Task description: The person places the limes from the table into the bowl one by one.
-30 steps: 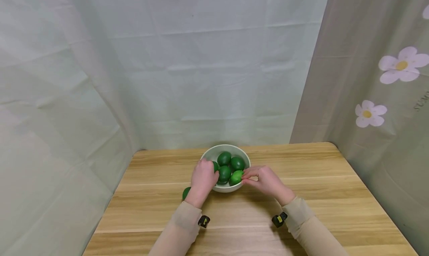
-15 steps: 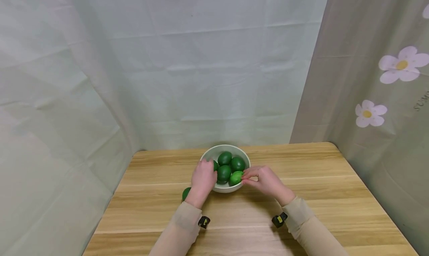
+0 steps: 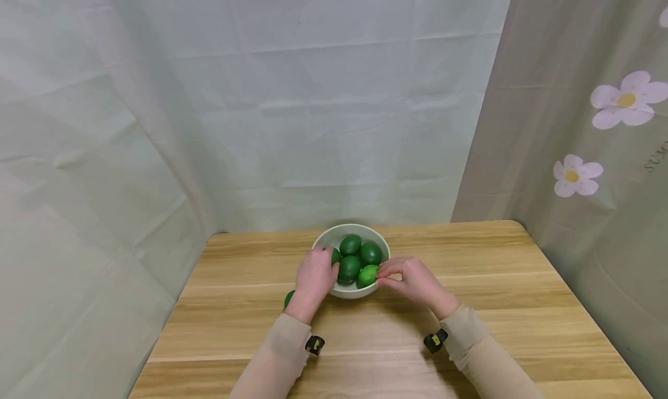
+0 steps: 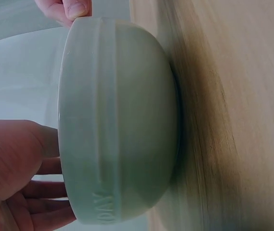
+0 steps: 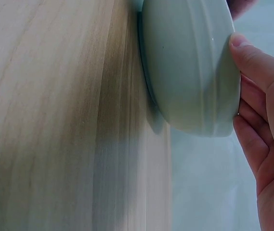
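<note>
A pale green bowl point(image 3: 352, 293) stands on the wooden table. Inside are several dark green, egg-shaped fruits like avocados point(image 3: 349, 268) and one brighter green lime point(image 3: 367, 276). My left hand point(image 3: 315, 274) reaches over the bowl's left rim, its fingers and thumb around a dark green fruit point(image 3: 336, 256) largely hidden beneath it. In the left wrist view the fingers of that left hand point(image 4: 19, 178) go behind the rim. My right hand point(image 3: 412, 278) holds the bowl's right rim beside the lime; the right wrist view shows its thumb point(image 5: 245, 48) at the edge.
Another dark green fruit point(image 3: 289, 298) lies on the table point(image 3: 229, 318) left of the bowl, partly covered by my left wrist. A pale curtain point(image 3: 334, 126) hangs behind the table, and a flowered curtain point(image 3: 569, 225) closes off the right side.
My left hand shifts very slightly left, and the fruits in the bowl move only a touch. My right hand keeps its place on the rim.
</note>
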The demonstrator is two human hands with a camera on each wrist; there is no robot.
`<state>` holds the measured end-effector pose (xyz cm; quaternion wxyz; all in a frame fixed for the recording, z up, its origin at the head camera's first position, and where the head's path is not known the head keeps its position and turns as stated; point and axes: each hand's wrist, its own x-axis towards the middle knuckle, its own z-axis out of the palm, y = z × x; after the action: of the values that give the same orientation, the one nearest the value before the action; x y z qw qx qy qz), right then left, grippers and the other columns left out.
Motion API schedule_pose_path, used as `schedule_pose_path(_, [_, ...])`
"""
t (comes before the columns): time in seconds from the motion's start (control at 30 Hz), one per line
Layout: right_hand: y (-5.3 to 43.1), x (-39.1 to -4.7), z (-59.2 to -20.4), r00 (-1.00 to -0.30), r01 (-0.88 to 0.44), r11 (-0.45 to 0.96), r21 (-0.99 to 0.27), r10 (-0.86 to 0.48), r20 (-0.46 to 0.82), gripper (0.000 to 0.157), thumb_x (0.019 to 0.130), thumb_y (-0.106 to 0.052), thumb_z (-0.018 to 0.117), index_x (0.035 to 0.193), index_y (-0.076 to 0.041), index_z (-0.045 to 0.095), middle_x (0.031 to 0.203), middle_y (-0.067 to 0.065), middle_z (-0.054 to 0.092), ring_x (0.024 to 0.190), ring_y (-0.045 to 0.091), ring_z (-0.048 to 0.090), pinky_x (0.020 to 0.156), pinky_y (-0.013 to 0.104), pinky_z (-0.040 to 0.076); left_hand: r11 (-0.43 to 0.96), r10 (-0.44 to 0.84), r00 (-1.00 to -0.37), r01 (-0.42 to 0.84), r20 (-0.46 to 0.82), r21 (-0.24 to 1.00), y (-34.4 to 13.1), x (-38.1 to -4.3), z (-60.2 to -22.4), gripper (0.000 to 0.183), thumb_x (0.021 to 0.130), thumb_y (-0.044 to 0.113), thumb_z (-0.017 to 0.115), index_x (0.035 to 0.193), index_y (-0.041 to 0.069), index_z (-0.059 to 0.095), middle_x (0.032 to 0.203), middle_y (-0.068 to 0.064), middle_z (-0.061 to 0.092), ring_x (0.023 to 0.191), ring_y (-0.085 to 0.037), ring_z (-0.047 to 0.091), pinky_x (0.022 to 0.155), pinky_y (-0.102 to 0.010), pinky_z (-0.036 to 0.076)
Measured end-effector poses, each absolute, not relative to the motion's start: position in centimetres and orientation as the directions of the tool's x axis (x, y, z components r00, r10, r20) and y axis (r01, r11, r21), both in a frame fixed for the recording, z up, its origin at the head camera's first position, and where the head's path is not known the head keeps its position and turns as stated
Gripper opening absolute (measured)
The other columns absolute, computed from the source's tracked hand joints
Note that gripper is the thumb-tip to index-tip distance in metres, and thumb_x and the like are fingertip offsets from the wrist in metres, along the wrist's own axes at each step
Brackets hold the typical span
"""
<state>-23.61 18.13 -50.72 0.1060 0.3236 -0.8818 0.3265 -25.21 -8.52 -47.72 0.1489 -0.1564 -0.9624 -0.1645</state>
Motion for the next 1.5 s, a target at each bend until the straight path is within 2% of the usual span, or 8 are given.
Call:
schedule_pose_path(0.37, [18.1, -23.5, -50.5, -0.766, -0.642, 0.577, -0.505, -0.504, 0.399, 0.010, 0.093, -0.021, 0.086, 0.099, -0.012, 0.087, 0.108, -0.001, 0.081, 0.108, 0.018, 0.075, 0.101, 0.042, 0.061, 0.866, 0.289, -0.898, 0.393, 0.331, 0.311, -8.8, -25.5, -47.9, 0.029, 0.096, 0.018, 0.082, 0.119, 0.000, 0.079, 0.117, -0.017, 0.074, 0.103, -0.034, 0.074, 0.087, -0.049, 0.065])
schedule_pose_path(0.7, [18.1, -23.5, -50.5, -0.774, -0.633, 0.591, -0.500, -0.501, 0.387, 0.011, 0.093, -0.022, 0.086, 0.099, -0.014, 0.087, 0.109, -0.001, 0.081, 0.108, 0.018, 0.075, 0.101, 0.042, 0.061, 0.853, 0.297, -0.893, 0.407, 0.340, 0.325, -9.1, -25.5, -48.1, 0.028, 0.096, 0.019, 0.082, 0.118, 0.001, 0.080, 0.119, -0.018, 0.074, 0.103, -0.034, 0.074, 0.084, -0.048, 0.065])
schedule_pose_path(1.33, [18.0, -23.4, -50.5, -0.776, -0.630, 0.592, -0.503, -0.502, 0.381, 0.010, 0.094, -0.021, 0.086, 0.100, -0.013, 0.086, 0.109, -0.002, 0.080, 0.109, 0.018, 0.075, 0.101, 0.042, 0.061, 0.808, 0.330, -0.868, 0.463, 0.371, 0.364, -9.6, -25.1, -48.0, 0.028, 0.097, 0.025, 0.081, 0.120, 0.009, 0.082, 0.123, -0.009, 0.077, 0.111, -0.030, 0.075, 0.091, -0.049, 0.064])
schedule_pose_path(1.5, [18.0, -23.5, -50.4, -0.771, -0.636, 0.588, -0.499, -0.501, 0.393, 0.009, 0.093, -0.021, 0.086, 0.099, -0.014, 0.087, 0.108, -0.002, 0.081, 0.108, 0.017, 0.075, 0.100, 0.042, 0.062, 0.777, 0.345, -0.861, 0.486, 0.375, 0.401, -9.9, -24.5, -47.7, 0.030, 0.097, 0.025, 0.081, 0.122, 0.009, 0.082, 0.125, -0.011, 0.076, 0.115, -0.031, 0.073, 0.094, -0.050, 0.063])
